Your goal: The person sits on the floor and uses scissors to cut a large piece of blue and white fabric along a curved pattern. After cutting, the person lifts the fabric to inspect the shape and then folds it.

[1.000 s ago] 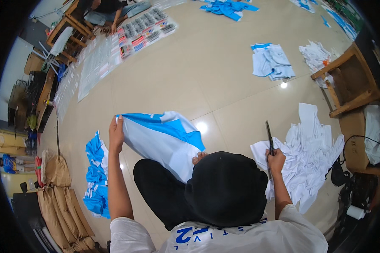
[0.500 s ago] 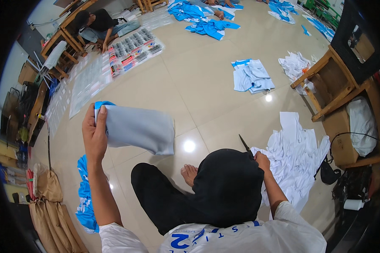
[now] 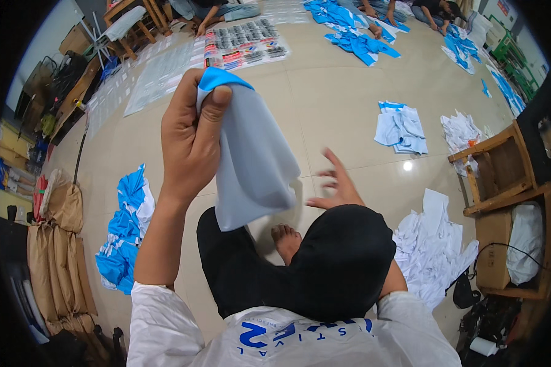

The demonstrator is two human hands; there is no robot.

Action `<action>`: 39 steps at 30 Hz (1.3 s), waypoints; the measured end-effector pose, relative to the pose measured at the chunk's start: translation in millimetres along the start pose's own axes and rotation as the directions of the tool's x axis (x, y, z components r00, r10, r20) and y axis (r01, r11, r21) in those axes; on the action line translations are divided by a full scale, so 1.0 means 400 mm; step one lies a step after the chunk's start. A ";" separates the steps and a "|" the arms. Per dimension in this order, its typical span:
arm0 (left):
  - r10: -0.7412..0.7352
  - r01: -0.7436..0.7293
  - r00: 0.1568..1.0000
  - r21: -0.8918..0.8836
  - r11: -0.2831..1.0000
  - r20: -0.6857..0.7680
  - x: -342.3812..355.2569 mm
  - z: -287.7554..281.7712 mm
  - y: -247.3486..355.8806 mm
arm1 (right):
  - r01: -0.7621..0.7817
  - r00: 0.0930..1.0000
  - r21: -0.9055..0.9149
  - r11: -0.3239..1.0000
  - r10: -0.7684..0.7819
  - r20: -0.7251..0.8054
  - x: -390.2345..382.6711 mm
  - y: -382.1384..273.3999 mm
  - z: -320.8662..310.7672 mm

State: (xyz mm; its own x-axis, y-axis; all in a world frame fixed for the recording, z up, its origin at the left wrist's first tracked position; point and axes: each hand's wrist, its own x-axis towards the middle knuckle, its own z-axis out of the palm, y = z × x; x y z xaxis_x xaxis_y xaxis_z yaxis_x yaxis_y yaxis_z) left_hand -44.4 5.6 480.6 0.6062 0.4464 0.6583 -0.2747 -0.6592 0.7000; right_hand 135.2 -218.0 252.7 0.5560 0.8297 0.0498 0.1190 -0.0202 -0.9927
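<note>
A folded grey cloth piece with a bright blue edge (image 3: 251,153) hung in the air in front of the person, above the lap and the bare foot (image 3: 286,240) tucked under dark trousers. The left hand (image 3: 193,137) held it up by its top corner, thumb pressed over the blue edge and the other fingers curled behind, so the cloth was pinched at one end and the rest draped straight down under its own weight, probably to let it fall flat and show its shape. The right hand (image 3: 335,183) was empty, its fingers spread wide and slightly blurred, near the lower right edge of the hanging cloth but apart from it. On the tiled floor (image 3: 324,98) to the person's left lay a heap of blue and white pieces (image 3: 125,229), and to the right a pile of white pieces (image 3: 434,244), both within arm's reach of the seated position. Further off lay a small stack of pale blue pieces (image 3: 401,127), more blue heaps (image 3: 361,43), printed sheets (image 3: 245,40), a wooden chair frame (image 3: 502,168) and brown sacks (image 3: 55,244).
</note>
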 end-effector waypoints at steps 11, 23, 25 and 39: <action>-0.405 0.413 0.911 0.164 0.896 -0.081 -0.131 -0.148 -0.224 | -0.113 0.960 0.247 0.962 0.042 0.277 0.185 -0.128 -0.034; -0.850 0.914 0.405 0.132 0.383 -0.339 -0.803 -0.521 -0.399 | -0.076 0.875 -0.486 0.871 -0.175 -0.451 0.441 -0.188 -0.831; -0.854 0.934 0.354 0.098 0.343 -0.380 -0.877 -0.534 -0.396 | -0.257 0.872 -0.595 0.761 -0.082 -0.482 0.434 -0.069 -0.910; -0.712 0.943 0.275 0.038 0.330 -0.646 -1.289 -0.543 -0.487 | -0.435 0.833 -0.590 0.680 0.054 -0.551 -0.132 0.774 -0.575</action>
State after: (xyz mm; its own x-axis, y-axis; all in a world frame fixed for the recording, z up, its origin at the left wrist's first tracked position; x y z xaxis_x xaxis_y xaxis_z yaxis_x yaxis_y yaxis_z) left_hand -465.4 35.4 65.1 -0.1202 0.9831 -0.1380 0.5095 0.1804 0.8413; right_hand 331.9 -396.5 -32.1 0.9227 0.3824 0.0484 0.3247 -0.7035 -0.6322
